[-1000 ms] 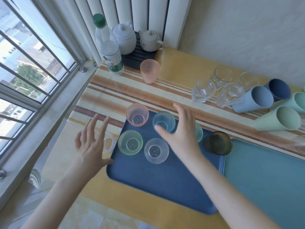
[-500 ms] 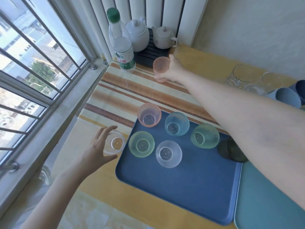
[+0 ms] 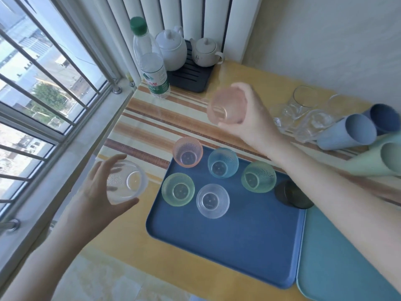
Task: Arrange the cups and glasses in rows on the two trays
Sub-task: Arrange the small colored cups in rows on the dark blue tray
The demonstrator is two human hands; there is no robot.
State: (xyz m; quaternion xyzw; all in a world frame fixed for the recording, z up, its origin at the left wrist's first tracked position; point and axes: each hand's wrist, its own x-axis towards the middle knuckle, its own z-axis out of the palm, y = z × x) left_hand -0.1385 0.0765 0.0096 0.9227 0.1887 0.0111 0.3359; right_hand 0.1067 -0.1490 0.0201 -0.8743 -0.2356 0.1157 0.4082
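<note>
**Left hand** (image 3: 95, 196): your fingers and thumb curl round the held clear cup (image 3: 127, 184). It is dimpled, transparent and tilted, just left of the blue tray's left edge and close to the window sill.

**Right hand** (image 3: 253, 118): your fingers clamp the held pink cup (image 3: 225, 108). It is translucent, its mouth tips toward you, and it is above the striped runner (image 3: 152, 118), beyond the tray's far edge.

**Blue tray** (image 3: 227, 240): matte, rectangular, with rounded corners and a raised rim.
- Far row: pink cup (image 3: 187, 154), blue cup (image 3: 223, 162), sea-green cup (image 3: 258, 177).
- Nearer row: lime cup (image 3: 178, 189), clear cup (image 3: 212, 200).
- All five are small, round, pebbled, upright and apart.
- The near half is open surface.

**Smoky cup** (image 3: 290, 195): dark, at the tray's far right corner and partly under your right forearm. You cannot tell whether it sits inside the rim.

**Teal tray** (image 3: 347, 257): smooth, just beside the blue tray's right edge, with its visible surface open.

**Far right:**
- Clear glasses (image 3: 303, 101), blurred.
- Tall tumblers lying on their sides: pale blue tumbler (image 3: 347, 132), navy tumbler (image 3: 384, 118), mint tumbler (image 3: 379, 164).

**Far left:**
- Water bottle (image 3: 152, 61) with a green cap.
- Two white teapots (image 3: 171, 48) on a dark slotted stand (image 3: 191, 79).
</note>
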